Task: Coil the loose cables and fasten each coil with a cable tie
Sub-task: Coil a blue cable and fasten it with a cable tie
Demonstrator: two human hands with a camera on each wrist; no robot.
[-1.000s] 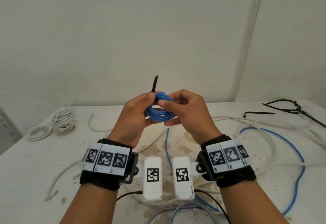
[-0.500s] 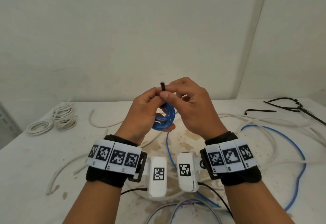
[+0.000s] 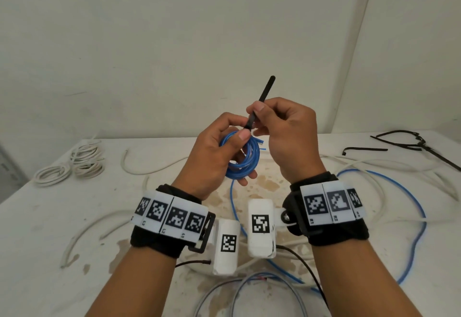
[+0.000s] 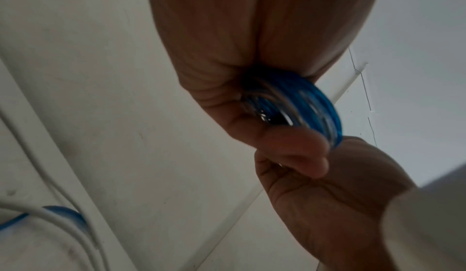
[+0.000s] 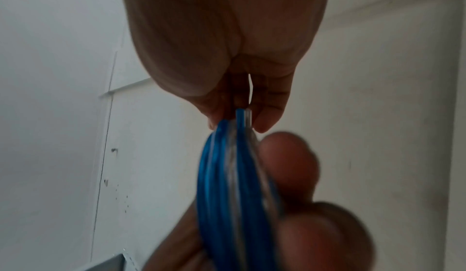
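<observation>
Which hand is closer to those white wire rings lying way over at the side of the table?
The left hand. The white coils lie at the table's far left; the left hand, holding the blue coil, is raised to their right. The right hand, pinching the black cable tie, is farther right still.

Head cam looks fwd/down over table (image 3: pixel 37 254); both wrist cams close-up, aimed upward, all share blue coil (image 3: pixel 245 157).

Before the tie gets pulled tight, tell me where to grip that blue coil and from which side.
Grip the blue coil across its bundled strands just below the black cable tie, coming from the left as the left hand does. The loops lie stacked there, so thumb and fingers can probably pinch them together, leaving the tie's tail to the right hand.
</observation>
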